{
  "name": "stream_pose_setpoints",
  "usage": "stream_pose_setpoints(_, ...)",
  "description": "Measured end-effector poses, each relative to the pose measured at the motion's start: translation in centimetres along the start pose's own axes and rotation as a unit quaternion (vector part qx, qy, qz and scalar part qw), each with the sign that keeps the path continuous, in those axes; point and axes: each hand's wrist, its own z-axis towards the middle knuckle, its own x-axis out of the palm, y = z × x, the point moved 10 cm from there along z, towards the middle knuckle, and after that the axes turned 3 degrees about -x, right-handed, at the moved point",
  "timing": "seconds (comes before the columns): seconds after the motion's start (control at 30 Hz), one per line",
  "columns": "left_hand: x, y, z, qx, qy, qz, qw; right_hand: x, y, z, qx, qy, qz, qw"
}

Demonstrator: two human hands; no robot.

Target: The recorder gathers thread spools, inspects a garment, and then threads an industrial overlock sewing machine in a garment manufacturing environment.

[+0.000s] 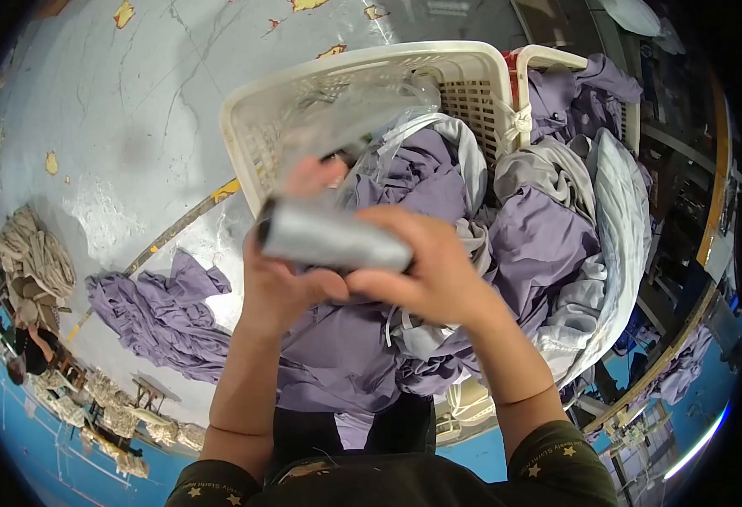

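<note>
Garment workshop — heaped cloth (544,241), baskets (508,84)

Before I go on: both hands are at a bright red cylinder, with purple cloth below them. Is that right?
Only the colour is wrong: the head view shows a silver-grey cylinder. The left hand and right hand are at it, with purple cloth below.

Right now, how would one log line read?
left hand: at blurred silver-grey cylindrical object, left end | right hand: around right end | below: crumpled purple fabric | ahead: cream plastic basket
</note>
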Motion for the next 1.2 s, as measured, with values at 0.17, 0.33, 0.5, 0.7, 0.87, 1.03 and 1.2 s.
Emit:
stream_pose_setpoints(0.17,-4.2,1.3,-1.1,-0.009,-0.11,-0.144,0.983,2.7,-0.4,3.7,-0.069,0.111,0.042,0.99)
stream_pose_setpoints(0.33,-1.9,-0.1,-0.5,0.03,-0.04,-0.154,0.987,-1.0,-19.7,7.7,0.103,-0.013,-0.177,0.979)
stream_pose_setpoints(0.5,-0.6,-0.9,-0.9,0.031,0.0,-0.037,0.999,3.9,-26.6,1.1,0.301,0.083,-0.389,0.867)
stream_pose_setpoints(0.7,0.1,-0.9,-1.7,-0.024,0.026,-0.1,0.994,3.5,-25.0,0.6,0.373,0.057,-0.352,0.857)
stream_pose_setpoints(0.87,0.8,0.8,-2.7,-0.073,0.024,-0.151,0.986,4.5,-28.5,-1.4,0.376,-0.001,-0.355,0.856)
stream_pose_setpoints(1.03,0.0,0.6,-2.5,-0.104,-0.002,-0.117,0.988,5.7,-27.3,-3.3,0.418,0.03,-0.339,0.842)
stream_pose_setpoints(1.2,0.5,0.8,-2.4,-0.123,0.017,-0.111,0.986,4.0,-28.3,-5.6,0.458,0.03,-0.289,0.84)
